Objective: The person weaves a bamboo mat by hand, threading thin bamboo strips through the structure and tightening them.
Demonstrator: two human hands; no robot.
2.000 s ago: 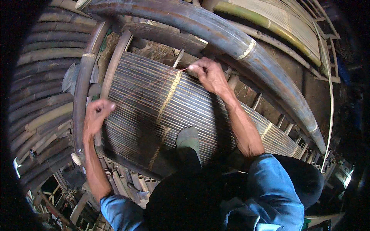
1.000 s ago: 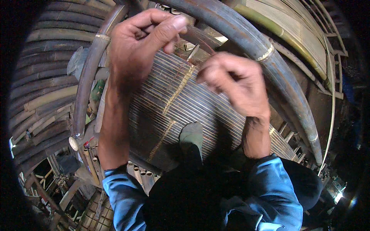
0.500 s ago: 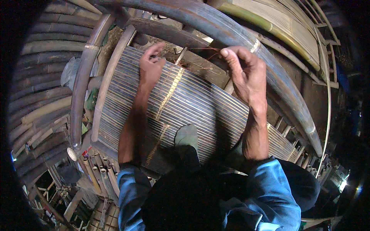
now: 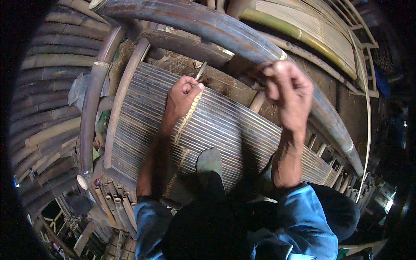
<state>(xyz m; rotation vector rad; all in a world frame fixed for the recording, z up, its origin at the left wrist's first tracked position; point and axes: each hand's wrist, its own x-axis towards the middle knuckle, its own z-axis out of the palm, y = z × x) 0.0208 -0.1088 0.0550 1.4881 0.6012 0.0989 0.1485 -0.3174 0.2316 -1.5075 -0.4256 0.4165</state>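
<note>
Below me lies a slatted bamboo panel (image 4: 229,117), its dark strips bound by a pale yellow woven band (image 4: 190,113). My left hand (image 4: 184,95) is closed in a pinch at the panel's far edge, over the top of that band. A thin bamboo stick (image 4: 201,70) pokes out just beyond its fingers; what the pinch holds is hidden. Raised to the right, past the edge, my right hand (image 4: 288,95) has its fingers curled together, somewhat smeared by motion. A thin reddish cord (image 4: 260,67) shows faintly at its fingertips.
A thick curved bamboo pole (image 4: 242,37) arches across the far side. Another upright pole (image 4: 93,112) stands left of the panel. Cut bamboo tubes (image 4: 117,201) are bunched at lower left. My foot (image 4: 209,160) rests on the panel.
My left hand has come down and right onto the panel's far edge, its fingers going from spread to pinched. The right hand has shifted slightly right and down, fingers curling in more.
</note>
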